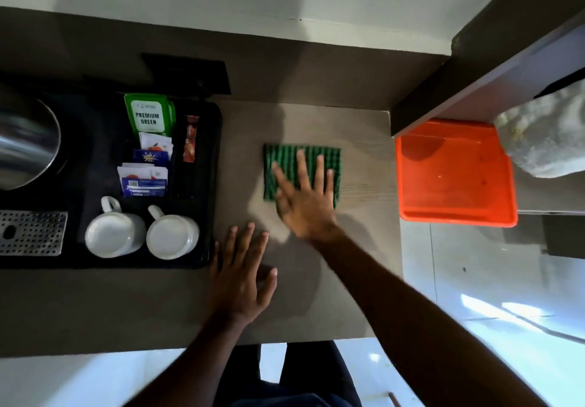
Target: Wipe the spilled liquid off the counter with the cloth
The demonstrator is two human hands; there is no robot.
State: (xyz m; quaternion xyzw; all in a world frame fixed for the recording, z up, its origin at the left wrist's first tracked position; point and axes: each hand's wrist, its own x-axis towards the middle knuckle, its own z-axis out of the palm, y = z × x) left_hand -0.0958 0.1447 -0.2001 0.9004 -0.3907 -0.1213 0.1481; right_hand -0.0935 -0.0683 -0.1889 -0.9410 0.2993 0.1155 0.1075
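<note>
A green striped cloth [286,157] lies flat on the brown counter [364,248], right of the black tray. My right hand [305,199] rests palm down on the cloth's near half, fingers spread over it. My left hand [242,275] lies flat on the bare counter just in front of the tray's right corner, fingers apart, holding nothing. I cannot make out any liquid on the counter surface.
A black tray [212,185] at the left holds two upturned white mugs [115,234], tea sachets [148,150] and a steel kettle [25,143]. An orange plastic bin [456,178] sits below the counter's right edge. A dark shelf [474,48] projects at the upper right.
</note>
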